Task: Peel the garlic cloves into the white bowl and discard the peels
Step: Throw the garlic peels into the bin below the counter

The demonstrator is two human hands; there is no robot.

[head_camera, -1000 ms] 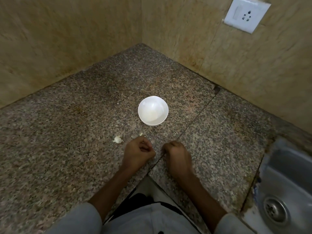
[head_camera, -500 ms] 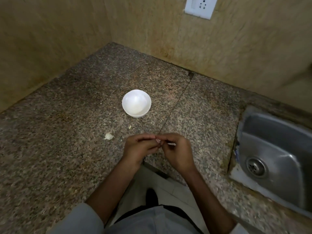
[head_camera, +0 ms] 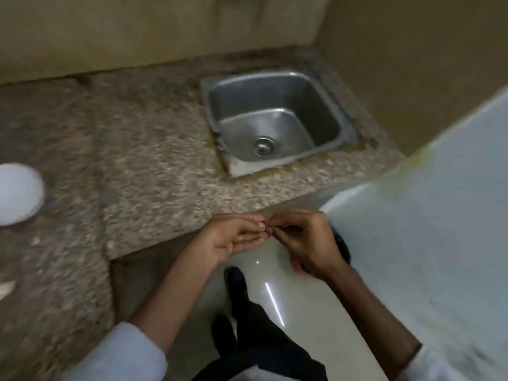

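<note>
My two hands meet just past the counter's front edge, above the floor. My left hand (head_camera: 236, 239) lies palm up, and its thumb and fingertips pinch a small pale garlic piece (head_camera: 261, 224). My right hand (head_camera: 302, 240) pinches the same piece from the other side with curled fingers. Blur hides whether the piece is clove or peel. The white bowl (head_camera: 16, 193) sits on the granite counter (head_camera: 154, 166) at the far left, cut off by the frame edge. A pale garlic scrap (head_camera: 5, 288) lies on the counter below the bowl.
A steel sink (head_camera: 275, 119) is set into the counter's right end, beyond my hands. A large pale blue-white surface (head_camera: 426, 229) stands close on the right. Glossy floor tiles (head_camera: 275, 270) and dark trouser legs (head_camera: 247, 325) are below my hands. Tan walls rise behind.
The view has swung right, so the bowl slid to the left edge and the sink is now central. My hands, still together on the small piece, moved from over the counter to beyond its edge.
</note>
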